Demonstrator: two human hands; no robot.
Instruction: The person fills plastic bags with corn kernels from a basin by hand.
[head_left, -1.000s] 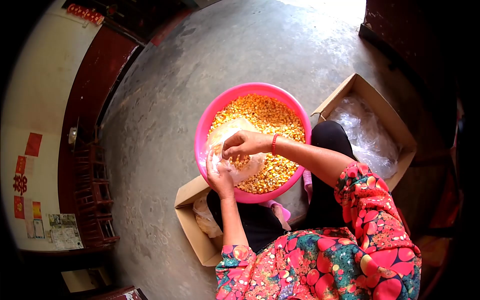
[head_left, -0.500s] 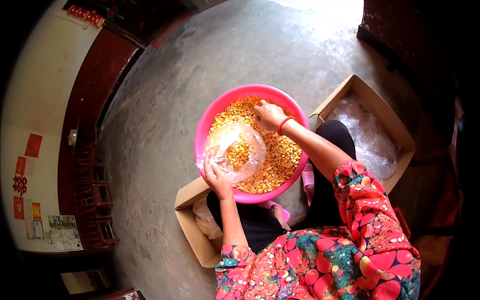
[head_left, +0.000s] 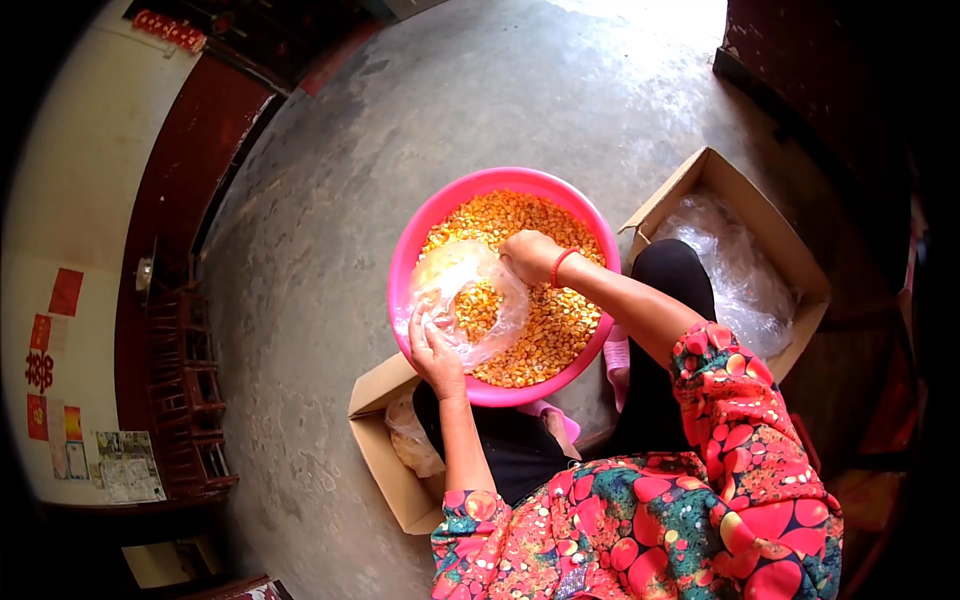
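A pink basin point(head_left: 402, 262) holds a broad layer of yellow-orange corn kernels point(head_left: 555, 325). On them, at the basin's left side, rests a clear plastic bag point(head_left: 440, 270) with its mouth spread and kernels inside. My left hand point(head_left: 438, 362) grips the bag's near left edge, thumb and fingers against the plastic. At the opposite side of the bag's mouth is my right hand point(head_left: 532, 257), wearing a red bracelet point(head_left: 563, 266). Its fingers are curled downward, and their tips are hidden, so what they hold cannot be made out.
To the right, an open cardboard box point(head_left: 765, 215) contains crumpled clear plastic bags point(head_left: 725, 270). Another cardboard box point(head_left: 378, 480) at the lower left has a filled bag point(head_left: 408, 440) in it. Wooden stools point(head_left: 185, 390) line the left wall. My legs flank the basin's near side.
My right hand has moved from the kernels at the basin's far side toward me, to the edge of the bag's mouth. My left hand keeps its place on the bag.
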